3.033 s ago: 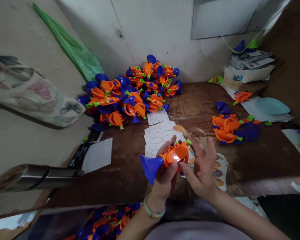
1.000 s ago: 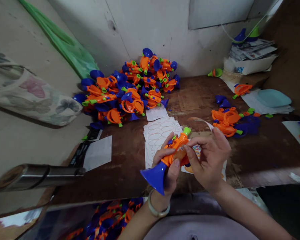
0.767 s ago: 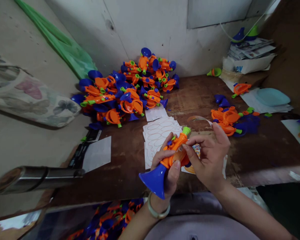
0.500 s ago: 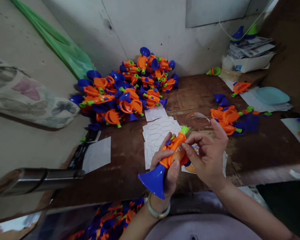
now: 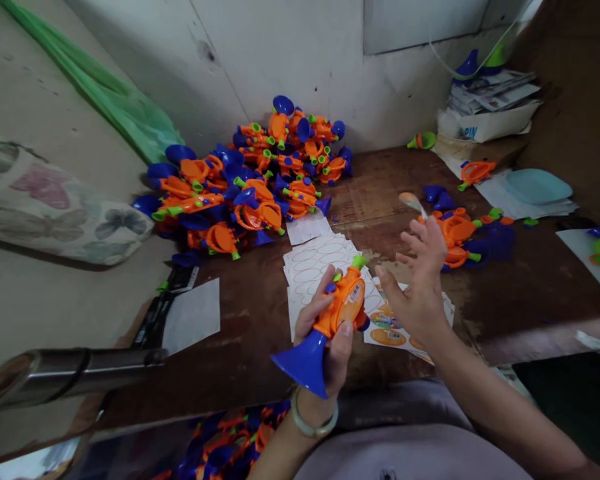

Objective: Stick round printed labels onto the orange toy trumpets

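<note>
My left hand (image 5: 337, 360) is wrapped round a toy trumpet (image 5: 347, 303) with an orange body, a blue bell and a green mouthpiece. The bell points down toward me. An oval sticker with a barcode lies on the side facing up. To the right, my right hand (image 5: 423, 287) is raised apart from the trumpet, its fingers spread. A curled oval sticker (image 5: 412, 203) clings at a fingertip of this hand. Below it lies a sheet of oval orange stickers (image 5: 387, 335), partly hidden by the hand. Beside that is a stack of sheets with oval outlines (image 5: 317, 261).
Many toy trumpets (image 5: 260, 200) are heaped against the wall, and more (image 5: 217, 457) lie below the table edge. Orange trumpet bodies (image 5: 457, 230) rest at right. A light-blue plate (image 5: 539, 186) sits on papers. A metal cylinder (image 5: 70, 373) juts in at left.
My right hand has drawn away from the trumpet and its fingers have spread, with the loose sticker still at a fingertip. The barcode sticker on the trumpet is now uncovered.
</note>
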Available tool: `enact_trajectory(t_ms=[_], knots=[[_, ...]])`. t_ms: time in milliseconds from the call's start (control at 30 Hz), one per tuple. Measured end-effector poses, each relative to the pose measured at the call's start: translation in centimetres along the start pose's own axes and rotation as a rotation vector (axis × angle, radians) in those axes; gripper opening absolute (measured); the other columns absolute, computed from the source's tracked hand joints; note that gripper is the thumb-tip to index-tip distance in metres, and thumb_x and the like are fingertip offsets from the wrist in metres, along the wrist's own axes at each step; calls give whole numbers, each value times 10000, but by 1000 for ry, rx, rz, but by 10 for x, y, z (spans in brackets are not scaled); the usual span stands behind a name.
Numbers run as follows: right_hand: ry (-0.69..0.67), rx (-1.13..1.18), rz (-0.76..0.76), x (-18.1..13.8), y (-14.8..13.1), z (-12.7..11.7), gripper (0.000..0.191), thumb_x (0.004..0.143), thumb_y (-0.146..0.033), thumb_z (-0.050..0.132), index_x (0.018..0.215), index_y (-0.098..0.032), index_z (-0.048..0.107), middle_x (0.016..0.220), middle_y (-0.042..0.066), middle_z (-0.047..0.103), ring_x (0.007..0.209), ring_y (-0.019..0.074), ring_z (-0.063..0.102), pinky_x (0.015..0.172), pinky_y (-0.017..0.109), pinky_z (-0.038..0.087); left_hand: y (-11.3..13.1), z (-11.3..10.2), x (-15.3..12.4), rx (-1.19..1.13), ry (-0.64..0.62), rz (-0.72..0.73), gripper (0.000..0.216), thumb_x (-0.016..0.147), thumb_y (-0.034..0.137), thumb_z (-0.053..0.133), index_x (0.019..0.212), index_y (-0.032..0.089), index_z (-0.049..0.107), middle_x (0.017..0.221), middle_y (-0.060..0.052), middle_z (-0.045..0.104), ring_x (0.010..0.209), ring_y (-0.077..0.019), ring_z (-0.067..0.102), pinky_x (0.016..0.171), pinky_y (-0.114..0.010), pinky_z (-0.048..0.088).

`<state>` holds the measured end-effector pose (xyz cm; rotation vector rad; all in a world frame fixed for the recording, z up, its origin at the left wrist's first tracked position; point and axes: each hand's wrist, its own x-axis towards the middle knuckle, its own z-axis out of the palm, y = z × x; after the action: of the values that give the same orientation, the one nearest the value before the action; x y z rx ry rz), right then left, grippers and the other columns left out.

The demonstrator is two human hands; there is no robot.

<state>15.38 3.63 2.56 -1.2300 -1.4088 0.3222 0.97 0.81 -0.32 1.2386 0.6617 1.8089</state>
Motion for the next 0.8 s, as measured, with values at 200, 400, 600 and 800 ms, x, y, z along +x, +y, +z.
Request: enact_trajectory(t_ms=[200,400,600,800], knots=[[-294,498,226,-7,-5,6,824,1038,-464,735,1684,-425,225,1377,89,681,1115,234,779,897,409,706,2,5,-1,-249,86,-284,549,943,385,879,1444,485,676,1722,-3,559,1473,-303,660,1114,-407,640],[125,239,-178,3,-5,-1,856,987,-157,755,1670,-471,345,1239,33,655,1036,216,768,886,405,718,-14,8,-17,-214,203,-586,361,902,503,911,1202,319,830,1446,-78,773,1367,-300,729,1112,-406,625],[-305,355,-177,-18,-17,-6,856,989,-236,776,1705,-457,361,1496,100,602,1350,306,677,1089,523,656,-2,-10,-15,26,-32,-385,708,847,349,978,1489,428,689,1744,-57,528,1631,-342,474,1283,-457,499],[-548,807,120,-14,-34,-16,538,990,-393,846,1484,-492,656,1634,37,531,1394,234,675,1114,403,644,6,-11,-9,-112,19,-593,602,891,444,938,1450,350,734,1647,-100,637,1527,-347,605,1239,-471,551]])
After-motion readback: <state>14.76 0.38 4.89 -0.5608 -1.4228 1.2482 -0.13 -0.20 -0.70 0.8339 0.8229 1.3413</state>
